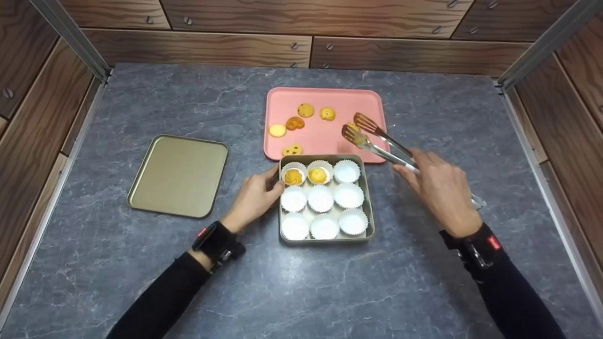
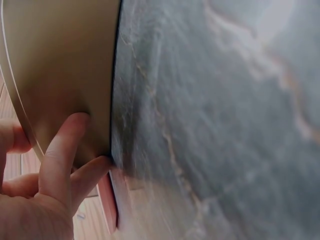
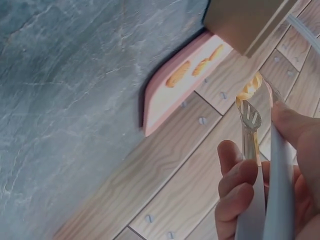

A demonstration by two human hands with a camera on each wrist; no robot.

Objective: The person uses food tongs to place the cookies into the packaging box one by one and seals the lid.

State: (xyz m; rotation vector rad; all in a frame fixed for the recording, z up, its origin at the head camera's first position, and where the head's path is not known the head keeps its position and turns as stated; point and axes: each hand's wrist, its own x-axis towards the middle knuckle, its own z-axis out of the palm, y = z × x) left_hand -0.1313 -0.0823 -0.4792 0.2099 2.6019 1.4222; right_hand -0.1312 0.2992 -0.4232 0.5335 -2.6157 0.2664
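A square gold tin (image 1: pixel 326 239) holds several white paper cups (image 1: pixel 320 199); two in its far row contain yellow cookies (image 1: pixel 293 177). My left hand (image 1: pixel 254 194) rests against the tin's left side, fingertips on the outer wall (image 2: pixel 55 60) and at the rim. With my right hand (image 1: pixel 435 181) I grip metal serving tongs (image 1: pixel 395 155) with slotted brown heads. Between the heads is a yellow cookie (image 3: pixel 251 88), over the right part of the pink tray (image 1: pixel 348 101) in the head view; one head partly hides it there.
Several cookies (image 1: pixel 295 123) of different shapes lie on the tray, which stands directly behind the tin. A square gold lid (image 1: pixel 179 176) lies on the grey marbled table (image 1: pixel 245 292) at the left. Wood-patterned walls (image 1: pixel 188 49) enclose the table's back and sides.
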